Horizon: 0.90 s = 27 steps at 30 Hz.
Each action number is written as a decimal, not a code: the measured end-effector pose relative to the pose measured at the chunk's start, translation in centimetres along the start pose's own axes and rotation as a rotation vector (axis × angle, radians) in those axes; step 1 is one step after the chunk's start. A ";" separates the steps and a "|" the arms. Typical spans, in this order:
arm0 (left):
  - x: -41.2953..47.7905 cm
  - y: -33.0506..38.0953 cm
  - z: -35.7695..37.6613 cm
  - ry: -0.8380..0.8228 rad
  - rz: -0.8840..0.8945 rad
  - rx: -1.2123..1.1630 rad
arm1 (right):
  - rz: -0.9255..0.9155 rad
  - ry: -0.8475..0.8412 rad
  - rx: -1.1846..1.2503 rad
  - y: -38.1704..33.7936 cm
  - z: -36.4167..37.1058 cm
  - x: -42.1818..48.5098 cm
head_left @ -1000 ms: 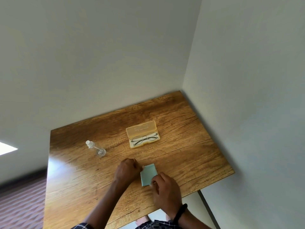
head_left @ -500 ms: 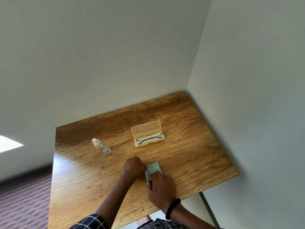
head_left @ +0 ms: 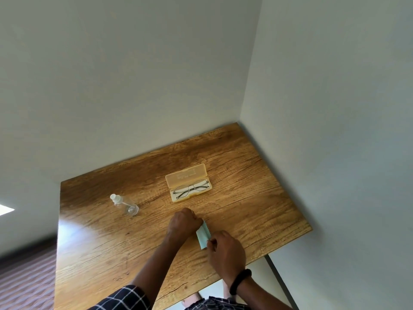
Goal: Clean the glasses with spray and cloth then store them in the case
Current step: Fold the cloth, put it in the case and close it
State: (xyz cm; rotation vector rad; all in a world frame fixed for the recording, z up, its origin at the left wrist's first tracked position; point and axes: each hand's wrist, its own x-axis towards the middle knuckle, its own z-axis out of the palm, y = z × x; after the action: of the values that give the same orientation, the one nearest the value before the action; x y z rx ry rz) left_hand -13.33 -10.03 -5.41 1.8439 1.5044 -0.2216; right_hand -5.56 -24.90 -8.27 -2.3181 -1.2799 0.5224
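A pale green cloth (head_left: 203, 236) is folded into a narrow strip on the wooden table (head_left: 245, 198). My left hand (head_left: 183, 222) pinches its far end and my right hand (head_left: 225, 249) pinches its near end. Beyond the hands, thin-framed glasses (head_left: 191, 189) lie folded in the tray of an open yellow case (head_left: 187, 181), whose lid leans back. A small clear spray bottle (head_left: 123, 203) with a white cap lies on its side to the left.
The table stands in a corner, with pale walls (head_left: 335, 130) behind and to the right. Its near edge runs below my forearms. A striped floor (head_left: 24, 280) shows at the lower left.
The cloth lay flat as a square a second ago; both hands have folded it into a narrower strip. The glasses, case and bottle have stayed put.
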 end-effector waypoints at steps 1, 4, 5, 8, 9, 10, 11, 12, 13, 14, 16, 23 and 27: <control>0.1 0.2 0.1 -0.003 0.005 0.004 | 0.007 0.002 0.002 0.1 0.0 0.0; 0.2 0.6 0.2 -0.005 0.012 0.025 | 0.018 0.008 0.010 0.5 -0.2 0.2; 0.3 0.7 0.3 -0.006 0.012 0.034 | 0.021 0.011 0.009 0.6 -0.3 0.3; 0.4 0.8 0.4 -0.006 0.003 0.050 | 0.031 0.006 0.008 0.8 -0.3 0.4; 0.5 0.7 0.5 -0.003 0.001 0.062 | 0.036 0.003 0.012 0.9 -0.4 0.4; 0.5 0.6 0.6 0.005 0.003 0.075 | 0.041 0.003 0.016 0.9 -0.4 0.4; 0.5 0.5 0.7 0.022 0.011 0.074 | 0.050 0.004 0.022 1.0 -0.4 0.4; 0.5 0.5 0.7 0.044 0.024 0.055 | 0.057 0.005 0.030 1.2 -0.4 0.3; 0.3 0.4 0.7 0.072 0.043 0.032 | 0.064 0.005 0.037 1.3 -0.4 0.3; 0.2 0.2 0.6 0.108 0.073 0.017 | 0.066 0.005 0.041 1.5 -0.5 0.2; 0.0 -0.5 0.4 0.162 0.147 0.029 | 0.060 0.006 0.048 1.6 -0.6 0.0; -0.5 -2.1 0.0 0.096 0.297 0.159 | 0.004 0.035 0.021 1.3 -0.3 -0.3; -0.8 -2.3 0.5 0.092 0.220 0.212 | 0.020 0.009 0.013 1.0 -0.4 0.1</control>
State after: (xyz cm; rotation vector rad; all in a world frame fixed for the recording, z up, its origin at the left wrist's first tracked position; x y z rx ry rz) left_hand -15.53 -10.85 -6.31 2.1983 1.3678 -0.1988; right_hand -4.64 -25.39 -8.52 -2.3219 -1.2470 0.5254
